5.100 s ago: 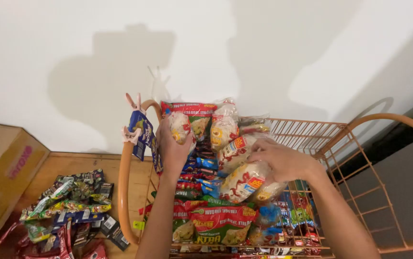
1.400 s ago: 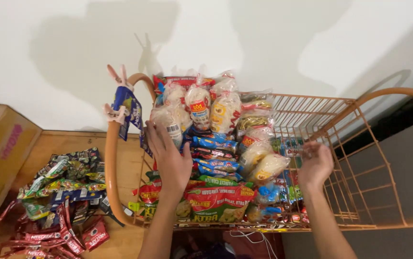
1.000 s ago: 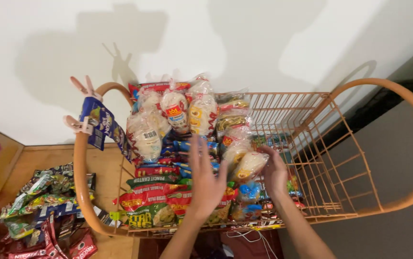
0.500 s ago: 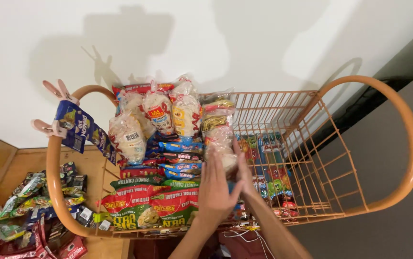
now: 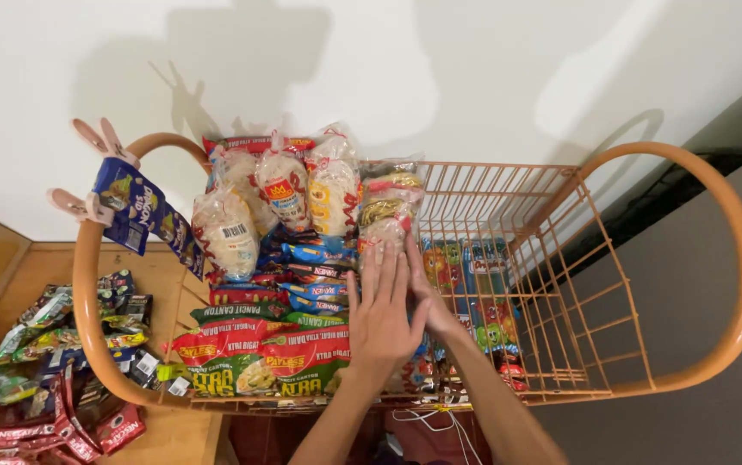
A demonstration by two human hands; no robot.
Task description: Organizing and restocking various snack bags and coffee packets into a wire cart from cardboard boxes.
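My left hand [image 5: 381,314] lies flat with the fingers straight and close together, palm down on the stacked noodle packets [image 5: 259,344] at the near end of the orange wire basket [image 5: 509,258]; it grips nothing. My right hand [image 5: 427,297] stands on edge just beside it, fingers straight and pressed against the side of the same stack, most of it hidden behind the left, and it holds nothing that I can see either. Between them the two hands square up the right edge of the pile. Beyond my fingertips the rows run on: green and red packets nearest, blue ones in the middle, then clear bags of pale noodles [image 5: 285,194] standing upright at the far end against the white wall. I judge the left half of the basket filled, while the right half is mostly bare wire with only a few flat packets [image 5: 483,301] low down. Off to the left, a heap of loose sachets [image 5: 52,362] lies on the wooden floor, not yet in the basket.
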